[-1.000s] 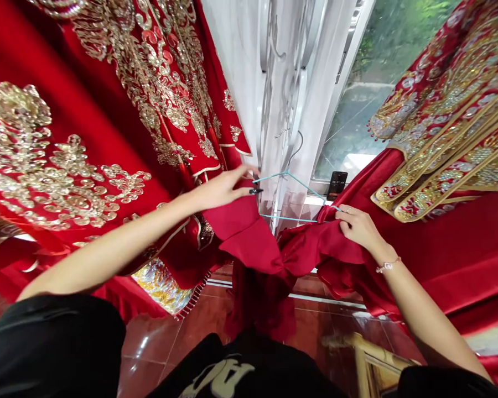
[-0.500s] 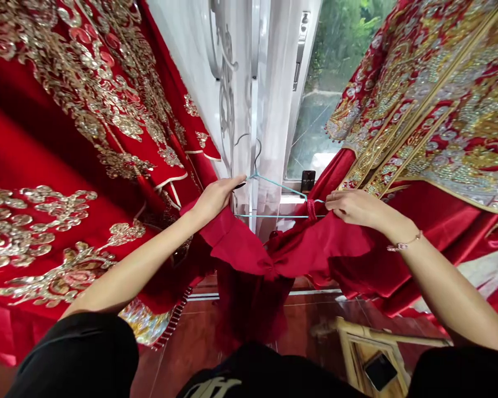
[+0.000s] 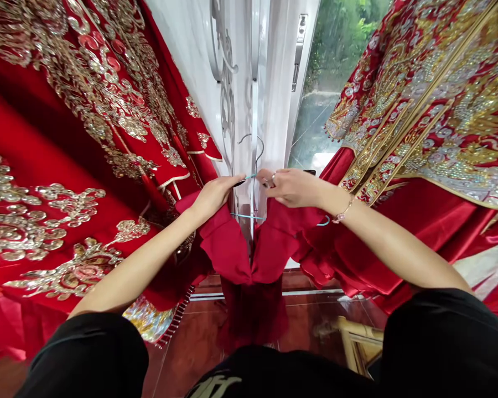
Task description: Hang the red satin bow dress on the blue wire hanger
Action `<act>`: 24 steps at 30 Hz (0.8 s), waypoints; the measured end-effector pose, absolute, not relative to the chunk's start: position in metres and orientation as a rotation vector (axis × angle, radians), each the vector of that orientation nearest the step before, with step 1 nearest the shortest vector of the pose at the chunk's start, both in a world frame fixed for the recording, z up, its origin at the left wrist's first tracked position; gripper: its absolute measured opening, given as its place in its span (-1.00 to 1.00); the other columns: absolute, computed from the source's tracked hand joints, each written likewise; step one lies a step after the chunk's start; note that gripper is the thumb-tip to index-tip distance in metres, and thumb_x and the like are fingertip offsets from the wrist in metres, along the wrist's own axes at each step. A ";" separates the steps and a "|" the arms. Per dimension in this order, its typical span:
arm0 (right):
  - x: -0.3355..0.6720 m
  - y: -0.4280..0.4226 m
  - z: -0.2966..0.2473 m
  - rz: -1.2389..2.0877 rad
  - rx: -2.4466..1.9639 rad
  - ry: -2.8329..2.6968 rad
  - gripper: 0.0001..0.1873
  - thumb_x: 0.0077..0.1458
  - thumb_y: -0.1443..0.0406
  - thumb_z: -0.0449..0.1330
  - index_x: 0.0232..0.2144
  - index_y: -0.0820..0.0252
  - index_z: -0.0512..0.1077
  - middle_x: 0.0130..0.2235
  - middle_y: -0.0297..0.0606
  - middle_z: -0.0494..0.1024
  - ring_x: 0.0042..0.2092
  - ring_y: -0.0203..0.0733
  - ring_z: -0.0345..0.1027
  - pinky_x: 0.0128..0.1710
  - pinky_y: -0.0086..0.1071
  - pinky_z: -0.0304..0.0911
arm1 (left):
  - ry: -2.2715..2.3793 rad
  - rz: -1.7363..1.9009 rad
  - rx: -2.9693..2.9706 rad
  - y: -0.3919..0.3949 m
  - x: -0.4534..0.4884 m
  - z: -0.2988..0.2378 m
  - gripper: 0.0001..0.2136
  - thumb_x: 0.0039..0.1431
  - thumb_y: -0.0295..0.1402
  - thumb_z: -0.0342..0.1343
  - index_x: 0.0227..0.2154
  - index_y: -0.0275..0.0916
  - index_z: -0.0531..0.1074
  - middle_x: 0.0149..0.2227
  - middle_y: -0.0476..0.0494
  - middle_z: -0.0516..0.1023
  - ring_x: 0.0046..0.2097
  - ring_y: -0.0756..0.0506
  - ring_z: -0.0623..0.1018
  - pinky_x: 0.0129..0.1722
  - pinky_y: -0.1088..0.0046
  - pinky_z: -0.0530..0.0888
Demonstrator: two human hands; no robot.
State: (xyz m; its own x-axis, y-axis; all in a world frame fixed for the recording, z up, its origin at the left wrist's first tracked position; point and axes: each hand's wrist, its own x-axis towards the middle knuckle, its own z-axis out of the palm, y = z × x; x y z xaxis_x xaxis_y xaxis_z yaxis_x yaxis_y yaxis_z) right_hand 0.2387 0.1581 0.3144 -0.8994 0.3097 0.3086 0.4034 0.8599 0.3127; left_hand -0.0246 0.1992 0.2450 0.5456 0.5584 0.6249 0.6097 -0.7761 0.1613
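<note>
A plain dark red garment [image 3: 253,260] hangs in front of me on a thin light blue wire hanger [image 3: 244,215] with a metal hook [image 3: 255,145]. My left hand [image 3: 216,194] pinches the garment's left shoulder at the hanger's left arm. My right hand [image 3: 288,187], ring on a finger and bracelet at the wrist, is closed on the garment's right shoulder next to the hanger's neck. The two hands are close together. Much of the hanger is hidden under fabric and fingers.
Red robes with heavy gold embroidery hang on the left [image 3: 66,166] and on the right [image 3: 431,127]. White sheer curtains [image 3: 240,83] and a window [image 3: 327,77] are straight ahead. A wooden stool [image 3: 357,337] stands on the red tiled floor [image 3: 182,354] at lower right.
My right hand has slid left along the hanger, from its right end to near the hook, drawing the red fabric with it. My left hand has stayed in place.
</note>
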 end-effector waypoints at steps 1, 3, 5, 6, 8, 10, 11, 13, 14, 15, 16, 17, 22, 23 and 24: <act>0.232 0.153 0.315 -0.562 -0.523 -2.726 -0.79 0.16 0.45 0.07 -0.28 0.07 0.45 -0.01 -0.24 0.45 -0.08 -0.15 0.36 -0.09 -0.17 0.35 | -1.030 -1.026 -2.686 0.197 -0.024 0.245 -0.56 0.32 -0.50 -0.15 0.17 -0.24 0.43 0.01 -0.24 0.61 0.02 -0.16 0.59 0.07 0.25 0.51; 0.226 0.136 0.317 -0.588 -0.474 -2.527 -0.76 0.21 0.40 0.03 -0.18 0.04 0.45 0.05 -0.24 0.42 0.00 -0.13 0.35 -0.03 -0.10 0.36 | -1.058 -0.995 -2.631 0.189 -0.022 0.244 -0.55 0.33 -0.51 -0.17 0.20 -0.24 0.41 -0.04 -0.25 0.60 0.01 -0.17 0.56 0.13 0.16 0.47; 0.234 0.118 0.314 -0.607 -0.391 -2.259 -0.73 0.23 0.38 -0.01 -0.14 0.01 0.44 0.03 -0.26 0.41 0.00 -0.15 0.37 -0.04 -0.10 0.38 | -1.101 -1.045 -2.521 0.174 -0.023 0.239 -0.54 0.34 -0.49 -0.14 0.25 -0.21 0.34 0.00 -0.26 0.53 0.08 -0.19 0.51 0.24 0.03 0.34; 0.243 0.111 0.309 -0.608 -0.354 -2.113 -0.72 0.23 0.38 0.00 -0.13 0.01 0.44 0.00 -0.27 0.42 -0.02 -0.17 0.39 -0.06 -0.13 0.38 | -1.118 -1.107 -2.454 0.163 -0.024 0.233 -0.53 0.34 -0.47 -0.11 0.28 -0.19 0.30 0.06 -0.27 0.48 0.13 -0.20 0.47 0.30 -0.04 0.25; 0.263 0.103 0.287 -0.558 -0.400 -1.823 -0.73 0.21 0.40 0.03 -0.15 0.02 0.44 -0.07 -0.28 0.45 -0.06 -0.18 0.40 -0.05 -0.15 0.37 | -1.125 -1.266 -2.314 0.137 -0.027 0.217 -0.51 0.34 -0.42 -0.04 0.31 -0.14 0.23 0.16 -0.28 0.39 0.23 -0.23 0.39 0.36 -0.10 0.12; 0.283 0.103 0.250 -0.385 -0.604 -1.535 -0.84 0.21 0.35 0.10 -0.19 0.06 0.44 -0.15 -0.26 0.45 -0.05 -0.14 0.39 0.01 -0.12 0.33 | -1.078 -1.416 -2.188 0.109 -0.029 0.194 -0.53 0.34 -0.42 -0.01 0.28 -0.06 0.26 0.11 -0.23 0.41 0.21 -0.21 0.41 0.37 -0.05 0.11; 0.291 0.104 0.226 -0.254 -0.723 -1.391 -0.88 0.21 0.30 0.12 -0.19 0.08 0.42 -0.14 -0.25 0.45 -0.04 -0.14 0.39 0.04 -0.10 0.32 | -1.045 -1.473 -2.152 0.095 -0.029 0.181 -0.54 0.33 -0.46 -0.01 0.26 -0.03 0.29 0.06 -0.20 0.44 0.16 -0.17 0.45 0.36 0.01 0.16; 0.299 0.107 0.176 0.025 -0.938 -1.161 -0.79 0.13 0.22 0.20 -0.15 0.09 0.36 -0.11 -0.25 0.45 -0.10 -0.17 0.39 0.00 -0.13 0.34 | -1.013 -1.522 -2.185 0.072 -0.026 0.157 -0.55 0.32 -0.53 -0.02 0.20 -0.01 0.34 -0.01 -0.14 0.47 0.07 -0.11 0.48 0.34 0.14 0.22; 0.300 0.107 0.151 0.146 -1.013 -1.057 -0.71 0.09 0.19 0.23 -0.14 0.08 0.33 -0.08 -0.25 0.45 -0.09 -0.17 0.38 -0.02 -0.14 0.35 | -1.040 -1.520 -2.208 0.064 -0.025 0.146 -0.56 0.31 -0.54 -0.01 0.17 -0.01 0.35 -0.03 -0.12 0.47 0.05 -0.09 0.49 0.35 0.16 0.19; 0.298 0.106 0.127 0.256 -1.050 -0.945 -0.67 0.06 0.15 0.24 -0.13 0.06 0.31 -0.05 -0.25 0.44 -0.08 -0.18 0.38 -0.05 -0.16 0.36 | -1.095 -1.541 -2.198 0.058 -0.025 0.135 -0.58 0.31 -0.53 0.00 0.15 -0.01 0.37 -0.03 -0.11 0.46 0.06 -0.09 0.48 0.36 0.16 0.17; 0.296 0.104 0.105 0.372 -1.069 -0.836 -0.65 0.05 0.11 0.23 -0.13 0.04 0.29 -0.01 -0.25 0.42 -0.08 -0.18 0.39 -0.10 -0.19 0.37 | -1.174 -1.606 -2.122 0.056 -0.025 0.125 -0.60 0.31 -0.50 0.03 0.15 -0.02 0.36 0.00 -0.13 0.44 0.09 -0.11 0.46 0.36 0.14 0.16; 0.292 0.100 0.083 0.485 -1.068 -0.742 -0.63 0.03 0.08 0.22 -0.14 0.03 0.27 0.05 -0.26 0.40 -0.09 -0.20 0.41 -0.13 -0.21 0.37 | -1.271 -1.716 -1.984 0.056 -0.028 0.116 -0.60 0.30 -0.45 0.06 0.17 -0.03 0.33 0.06 -0.16 0.41 0.15 -0.14 0.42 0.36 0.10 0.15; 0.266 0.073 -0.003 0.856 -1.148 -0.498 -0.46 -0.15 -0.04 0.29 -0.16 0.02 0.28 0.04 -0.23 0.46 -0.15 -0.18 0.47 -0.19 -0.25 0.36 | -1.806 -2.397 -1.524 0.079 -0.060 0.075 -0.09 0.08 -0.05 0.29 0.36 -0.04 -0.14 0.35 -0.39 0.06 0.34 -0.26 0.26 0.27 0.07 0.33; 0.260 0.070 -0.014 0.903 -1.141 -0.547 -0.42 -0.17 -0.04 0.31 -0.11 0.02 0.31 0.04 -0.20 0.48 -0.09 -0.13 0.47 -0.14 -0.23 0.36 | -1.891 -2.504 -1.652 0.084 -0.067 0.069 -0.01 0.01 0.00 0.32 0.37 -0.03 -0.17 0.34 -0.40 0.11 0.31 -0.26 0.32 0.24 0.09 0.37; 0.254 0.067 -0.023 0.929 -1.120 -0.611 -0.38 -0.18 -0.02 0.34 -0.07 0.02 0.34 0.06 -0.17 0.49 -0.01 -0.10 0.45 -0.08 -0.23 0.35 | -1.945 -2.599 -1.808 0.088 -0.071 0.066 0.01 -0.03 0.04 0.34 0.37 -0.02 -0.15 0.31 -0.39 0.20 0.27 -0.24 0.38 0.21 0.12 0.41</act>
